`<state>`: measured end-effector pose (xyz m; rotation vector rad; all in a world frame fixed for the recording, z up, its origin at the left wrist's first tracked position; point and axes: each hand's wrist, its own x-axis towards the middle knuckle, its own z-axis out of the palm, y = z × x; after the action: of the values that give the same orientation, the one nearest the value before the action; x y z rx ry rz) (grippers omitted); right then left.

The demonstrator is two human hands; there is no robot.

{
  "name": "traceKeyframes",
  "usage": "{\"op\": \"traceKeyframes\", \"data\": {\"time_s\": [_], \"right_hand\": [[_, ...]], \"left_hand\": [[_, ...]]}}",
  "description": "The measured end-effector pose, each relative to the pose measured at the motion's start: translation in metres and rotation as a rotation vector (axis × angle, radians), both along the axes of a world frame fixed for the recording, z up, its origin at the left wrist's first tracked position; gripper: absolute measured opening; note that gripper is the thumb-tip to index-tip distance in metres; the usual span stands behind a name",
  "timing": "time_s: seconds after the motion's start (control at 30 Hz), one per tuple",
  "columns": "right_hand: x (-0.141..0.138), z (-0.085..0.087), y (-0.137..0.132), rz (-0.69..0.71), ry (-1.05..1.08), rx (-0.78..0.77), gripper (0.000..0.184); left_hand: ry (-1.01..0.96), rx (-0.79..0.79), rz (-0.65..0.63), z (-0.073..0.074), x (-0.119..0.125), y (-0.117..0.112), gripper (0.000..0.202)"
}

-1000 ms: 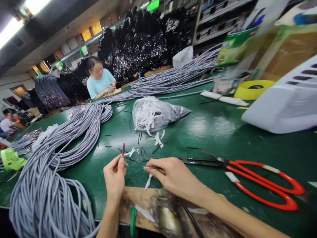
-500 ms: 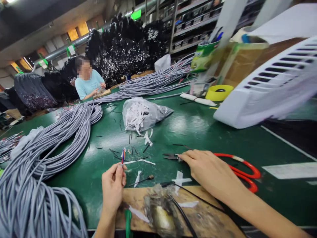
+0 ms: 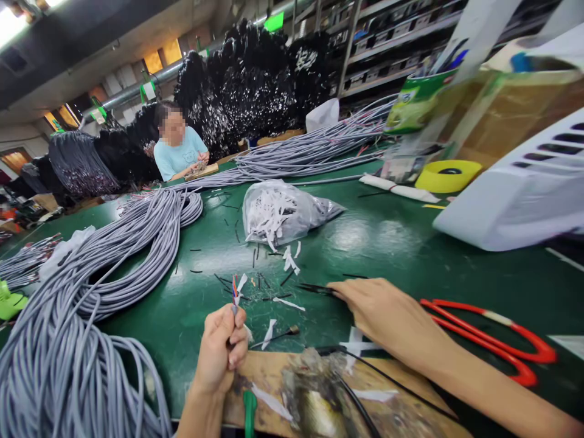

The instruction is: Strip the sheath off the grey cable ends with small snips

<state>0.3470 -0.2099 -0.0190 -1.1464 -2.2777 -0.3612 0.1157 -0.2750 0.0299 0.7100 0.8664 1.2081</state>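
My left hand (image 3: 222, 347) is closed around the end of a grey cable (image 3: 234, 309). Thin blue, red and orange wires (image 3: 235, 289) stick up from it, beside a white strip. Over to the right, my right hand (image 3: 378, 310) has its fingers closed at the dark blades of red-handled scissors (image 3: 524, 336). The blade tips point left past the fingertips, and the red handles extend behind the wrist; the hand covers the middle. Between the hands lie a white scrap (image 3: 269, 333) and a thin black lead with a brownish end piece (image 3: 292, 330).
Coils of grey cable (image 3: 150, 243) fill the left. A clear bag of white scraps (image 3: 274, 213) sits ahead, with black bits around it. Nearest me, a wooden board (image 3: 255, 368) carries a tape-wrapped lump (image 3: 314, 401). Yellow tape (image 3: 449, 176) lies far right; a co-worker (image 3: 180, 149) sits opposite.
The view has swung left, so most things appear further right. My right hand and the blade tips have moved left over the table, closer to the left hand. The left hand still grips the cable.
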Motion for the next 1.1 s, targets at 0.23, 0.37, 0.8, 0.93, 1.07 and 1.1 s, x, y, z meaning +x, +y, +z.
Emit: {"op": "traceKeyframes", "data": {"time_s": [0.23,0.37,0.8,0.93,1.07,1.1], "right_hand": [[-0.071,0.048,-0.012,0.292,0.264,-0.076,0.034],[-0.081,0.056,-0.014,0.317,0.2,0.039,0.044],[-0.084,0.048,-0.01,0.43,0.269,0.181,0.049],[-0.085,0.047,-0.01,0.43,0.291,0.165,0.05],[-0.085,0.043,-0.011,0.447,0.351,0.106,0.049],[-0.085,0.042,-0.012,0.461,0.384,0.076,0.048]], "left_hand": [[-0.103,0.036,-0.101,-0.005,-0.004,0.002,0.046],[-0.185,0.019,-0.16,-0.005,-0.005,0.003,0.044],[-0.436,-0.117,-0.362,0.002,-0.011,0.0,0.041],[-0.424,-0.113,-0.371,0.004,-0.011,-0.001,0.041],[-0.406,-0.103,-0.369,0.003,-0.01,0.0,0.04],[-0.399,-0.095,-0.36,0.002,-0.009,0.0,0.039]]}}
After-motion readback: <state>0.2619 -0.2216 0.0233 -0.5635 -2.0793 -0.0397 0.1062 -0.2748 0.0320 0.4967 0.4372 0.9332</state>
